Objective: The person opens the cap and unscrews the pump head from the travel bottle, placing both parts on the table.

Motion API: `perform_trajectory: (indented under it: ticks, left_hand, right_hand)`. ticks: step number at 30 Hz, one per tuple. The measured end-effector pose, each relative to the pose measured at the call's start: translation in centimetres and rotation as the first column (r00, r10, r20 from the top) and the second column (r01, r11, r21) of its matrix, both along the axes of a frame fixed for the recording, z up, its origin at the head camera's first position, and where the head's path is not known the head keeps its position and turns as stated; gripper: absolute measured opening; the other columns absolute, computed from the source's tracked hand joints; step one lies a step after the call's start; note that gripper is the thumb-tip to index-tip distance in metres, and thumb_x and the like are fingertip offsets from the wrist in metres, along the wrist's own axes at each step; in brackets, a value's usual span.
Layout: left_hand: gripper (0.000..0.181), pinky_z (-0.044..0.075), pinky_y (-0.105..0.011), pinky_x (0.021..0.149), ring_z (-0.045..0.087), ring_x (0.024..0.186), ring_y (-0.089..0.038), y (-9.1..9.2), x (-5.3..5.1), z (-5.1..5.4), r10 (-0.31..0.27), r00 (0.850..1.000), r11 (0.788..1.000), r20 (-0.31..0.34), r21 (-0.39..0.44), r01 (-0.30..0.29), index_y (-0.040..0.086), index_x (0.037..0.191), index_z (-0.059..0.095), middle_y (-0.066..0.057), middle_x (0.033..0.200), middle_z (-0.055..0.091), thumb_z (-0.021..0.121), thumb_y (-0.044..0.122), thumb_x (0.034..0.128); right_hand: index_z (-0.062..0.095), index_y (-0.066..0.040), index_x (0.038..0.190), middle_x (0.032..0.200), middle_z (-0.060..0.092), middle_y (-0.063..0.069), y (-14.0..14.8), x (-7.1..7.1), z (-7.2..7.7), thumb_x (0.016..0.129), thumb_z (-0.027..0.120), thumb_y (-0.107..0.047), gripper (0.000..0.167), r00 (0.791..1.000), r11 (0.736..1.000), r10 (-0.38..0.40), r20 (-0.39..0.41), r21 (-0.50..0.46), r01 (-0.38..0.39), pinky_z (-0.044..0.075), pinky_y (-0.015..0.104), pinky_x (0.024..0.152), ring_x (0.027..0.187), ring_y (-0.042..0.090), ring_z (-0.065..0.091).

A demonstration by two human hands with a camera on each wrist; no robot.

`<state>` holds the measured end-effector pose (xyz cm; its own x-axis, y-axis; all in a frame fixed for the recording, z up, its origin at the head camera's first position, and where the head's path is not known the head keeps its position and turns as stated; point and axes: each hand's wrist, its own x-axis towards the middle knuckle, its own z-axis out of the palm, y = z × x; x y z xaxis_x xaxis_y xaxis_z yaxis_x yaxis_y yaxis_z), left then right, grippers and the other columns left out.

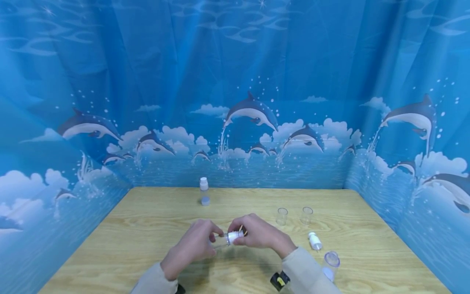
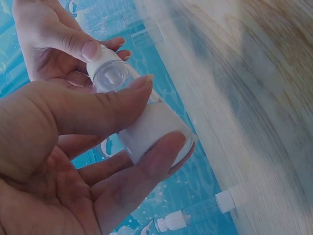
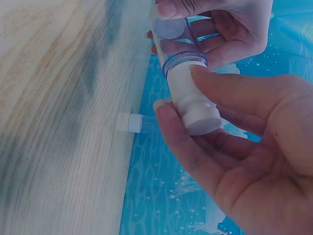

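Note:
Over the table, my left hand (image 1: pixel 194 243) grips the body of a small clear bottle (image 3: pixel 177 45), thumb on one side and fingers on the other. A white disc-like piece shows inside its lower part. My right hand (image 1: pixel 260 232) pinches a white pump top (image 3: pixel 188 93) between thumb and fingers. The pump top meets the bottle's bluish rim, its lower end toward the bottle's mouth. In the head view the two parts lie nearly level in one line. Whether they are threaded together, I cannot tell.
Toward the back of the wooden table (image 1: pixel 147 220) stands a bottle with a white top (image 1: pixel 204 192). Right of my hands are two clear caps (image 1: pixel 282 216), a loose white pump top (image 1: pixel 315 241) and an open clear bottle (image 1: pixel 331 261). Dolphin-print curtains (image 1: pixel 235 81) enclose the table.

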<state>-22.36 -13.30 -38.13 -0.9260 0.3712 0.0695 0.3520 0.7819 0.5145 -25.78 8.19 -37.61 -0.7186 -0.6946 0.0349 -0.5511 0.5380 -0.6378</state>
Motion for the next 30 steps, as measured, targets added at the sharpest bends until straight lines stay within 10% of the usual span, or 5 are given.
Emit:
perform_trajectory:
  ticks: [30]
  left_hand:
    - [0.050, 0.061, -0.038, 0.072, 0.068, 0.085, -0.019, -0.11, -0.22, 0.18, -0.002, 1.000, 1.000, 0.006, -0.024, 0.002, 0.009, 0.109, 0.079, -0.011, 0.098, 0.078, 0.082, -0.009, 0.0630]
  right_hand:
    - [0.070, -0.007, 0.124, 0.113, 0.077, 0.007, 0.12, -0.32, -0.33, 0.103, 0.062, -0.023, 0.028, 0.998, 0.999, 0.037, -0.051, 0.001, -0.037, 0.056, 0.019, 0.082, 0.096, 0.008, 0.071]
